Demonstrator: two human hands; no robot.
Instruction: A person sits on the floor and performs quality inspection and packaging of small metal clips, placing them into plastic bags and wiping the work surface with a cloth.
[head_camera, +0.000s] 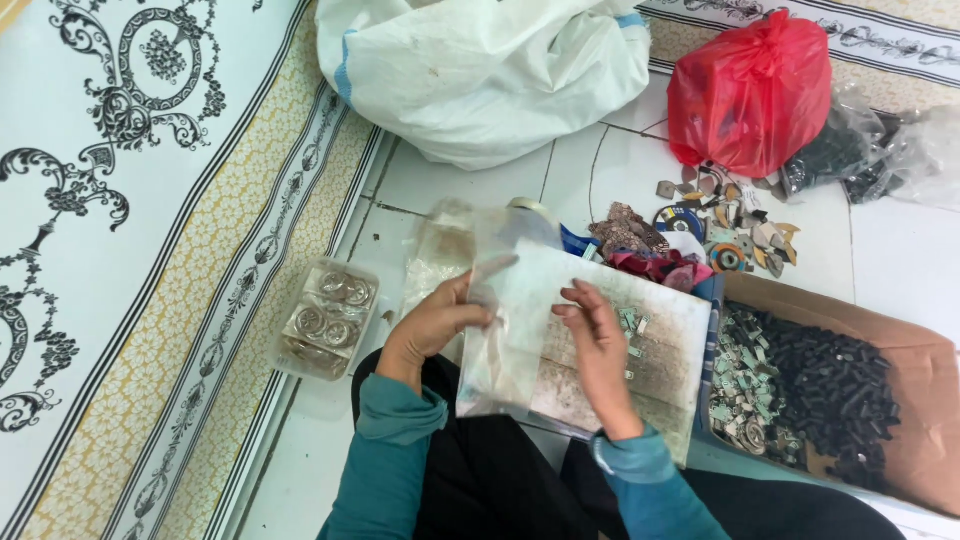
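Plastic box (326, 318): clear, holding round metal pieces, on the floor left of the lap.
Left hand (436, 322): fingers pinched on the left edge of the clear bag (497, 335).
Clear bag: upright over the white board (640, 370), between both hands.
Right hand (597, 345): fingers curled narrow, tips touching the bag's right side, just beside small pale chips (632, 325).
Cardboard box (900, 400): dark and pale pieces, far right.

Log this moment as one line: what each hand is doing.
left hand: grips clear plastic bag | right hand: fingers at bag front, over white board | cardboard box of small parts on the right
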